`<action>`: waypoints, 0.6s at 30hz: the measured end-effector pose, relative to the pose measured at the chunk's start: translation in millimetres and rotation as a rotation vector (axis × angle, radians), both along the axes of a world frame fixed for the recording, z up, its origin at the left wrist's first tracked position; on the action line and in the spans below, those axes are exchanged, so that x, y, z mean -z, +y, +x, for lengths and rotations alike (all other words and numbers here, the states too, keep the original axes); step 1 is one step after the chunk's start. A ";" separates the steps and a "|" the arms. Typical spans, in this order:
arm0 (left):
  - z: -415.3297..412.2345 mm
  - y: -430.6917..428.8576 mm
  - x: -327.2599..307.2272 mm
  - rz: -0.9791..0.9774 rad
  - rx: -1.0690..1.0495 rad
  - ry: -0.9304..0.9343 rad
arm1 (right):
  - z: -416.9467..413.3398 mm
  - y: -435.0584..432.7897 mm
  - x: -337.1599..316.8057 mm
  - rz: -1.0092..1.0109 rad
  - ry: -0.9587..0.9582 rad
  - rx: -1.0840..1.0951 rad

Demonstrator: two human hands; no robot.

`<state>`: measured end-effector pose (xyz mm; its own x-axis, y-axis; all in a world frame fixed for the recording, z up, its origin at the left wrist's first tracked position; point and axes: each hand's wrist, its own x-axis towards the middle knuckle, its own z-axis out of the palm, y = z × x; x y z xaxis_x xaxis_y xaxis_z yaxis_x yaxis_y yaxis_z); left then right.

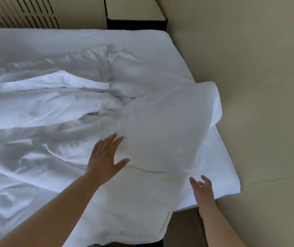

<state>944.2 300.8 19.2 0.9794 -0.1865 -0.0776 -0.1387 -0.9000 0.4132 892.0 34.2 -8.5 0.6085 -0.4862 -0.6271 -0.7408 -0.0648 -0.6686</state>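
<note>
Left hand (105,157) presses flat, fingers spread, on the duvet (156,125). The puffed fold lies just right of it. Right hand (202,188) hovers, fingers loose and empty, at the bed's (178,56) right edge.

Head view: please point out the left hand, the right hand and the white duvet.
left hand (104,159): head view, on the back of the hand.
right hand (203,190): head view, on the middle of the hand, below the fingers.
white duvet (160,122): head view, on the smooth raised fold ahead of both hands.
</note>
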 end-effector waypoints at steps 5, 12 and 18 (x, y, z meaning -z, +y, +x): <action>72.0 -76.1 16.0 0.042 -0.135 0.104 | 108.9 -51.6 -33.6 0.013 -0.213 -0.009; 93.3 -93.0 28.9 0.086 -0.104 0.434 | 251.2 -88.5 -54.1 -0.068 -0.307 -0.060; 45.6 -89.5 34.6 0.104 -0.089 0.527 | 266.3 -80.1 -38.1 -0.067 -0.240 -0.485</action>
